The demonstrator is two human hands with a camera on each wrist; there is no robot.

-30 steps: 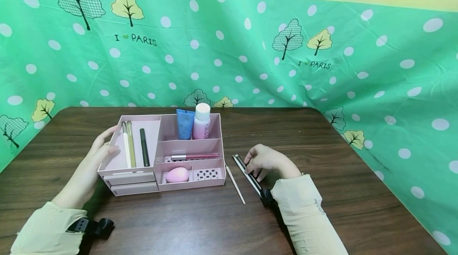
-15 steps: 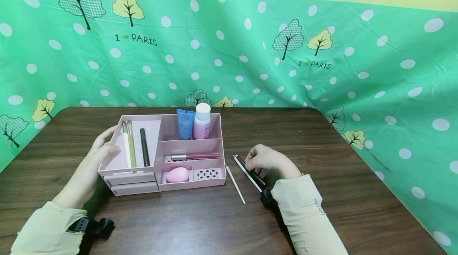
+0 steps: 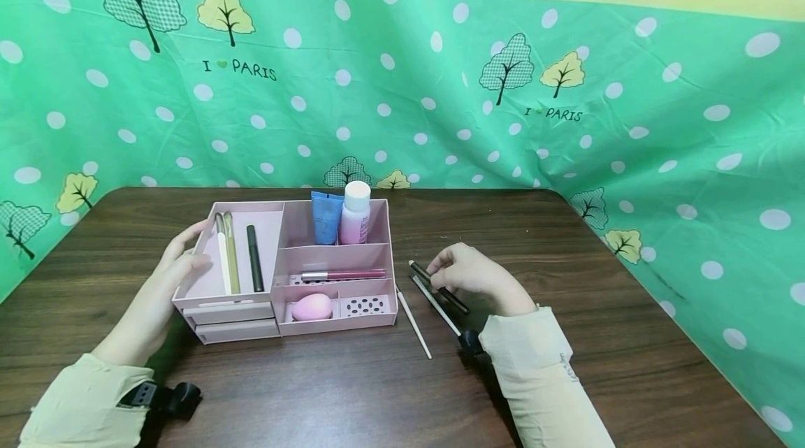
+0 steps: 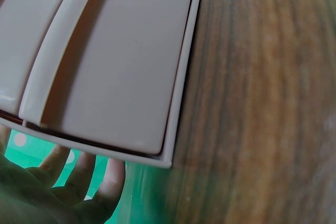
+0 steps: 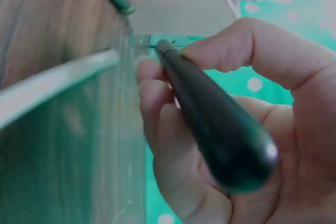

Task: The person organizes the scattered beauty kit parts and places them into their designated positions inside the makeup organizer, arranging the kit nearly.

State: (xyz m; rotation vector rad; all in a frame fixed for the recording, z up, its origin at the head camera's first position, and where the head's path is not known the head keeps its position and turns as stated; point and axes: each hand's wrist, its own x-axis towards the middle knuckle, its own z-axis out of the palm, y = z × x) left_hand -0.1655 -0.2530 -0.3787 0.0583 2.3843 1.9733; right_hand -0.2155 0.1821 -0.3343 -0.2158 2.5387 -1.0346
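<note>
My left hand (image 3: 160, 284) holds the left side of a pale pink cosmetics organizer (image 3: 336, 327), thumb at the rim; in the left wrist view its fingers (image 4: 111, 184) lie along the outer wall. Between thumb and fingers, my right hand (image 3: 472, 273) pinches a slim black cosmetic pen (image 5: 210, 114) with a pale end, just above the table. Below it lies a thin white stick (image 3: 438, 306), its near end by the wrist camera. Another thin white stick (image 3: 415, 326) with a dark tip lies beside the organizer.
Two slim tools, including a gold-green one (image 3: 230, 256), and a dark pen (image 3: 254, 259) lie in the left tray. Other compartments hold a blue tube (image 3: 326, 219), a white-capped pink bottle (image 3: 355, 217), a dark-red lip gloss tube (image 3: 346, 275) and a pink makeup sponge (image 3: 312, 307).
My right hand has lifted the black pen off the table, away from the white stick beside it, and turned it slightly. My left hand and the organizer have stayed still.
</note>
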